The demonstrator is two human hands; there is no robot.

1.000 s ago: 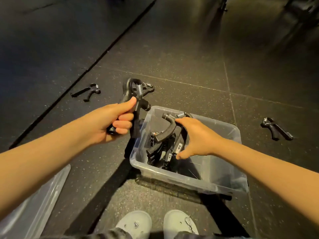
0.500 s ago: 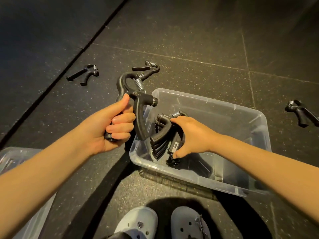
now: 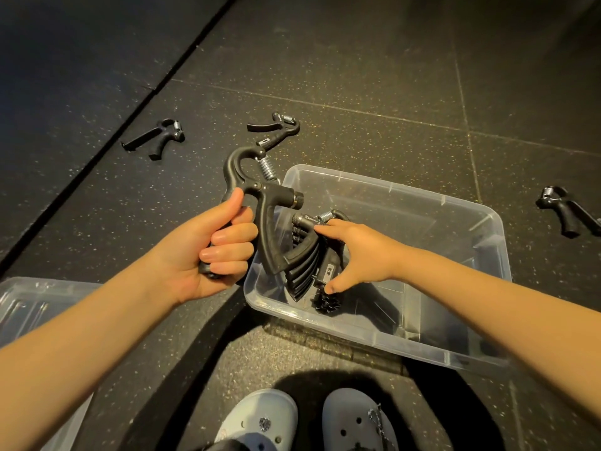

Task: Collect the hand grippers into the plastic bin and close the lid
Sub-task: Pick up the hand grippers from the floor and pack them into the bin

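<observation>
The left hand [image 3: 211, 252] is clenched around one handle of a hand gripper [image 3: 260, 209], which has come in from the left over the past second and now overhangs the plastic bin's [image 3: 468, 353] left rim. The right hand [image 3: 361, 255], inside the bin, has stayed pressed on the stacked grippers [image 3: 305, 268], fingers holding them together. The next gripper looks about ready to join that stack. Three grippers remain on the floor: upper left [image 3: 156, 138], upper centre [image 3: 276, 128], far right [image 3: 562, 213]. The lid [image 3: 22, 304] lies lower left, not yet fitted.
</observation>
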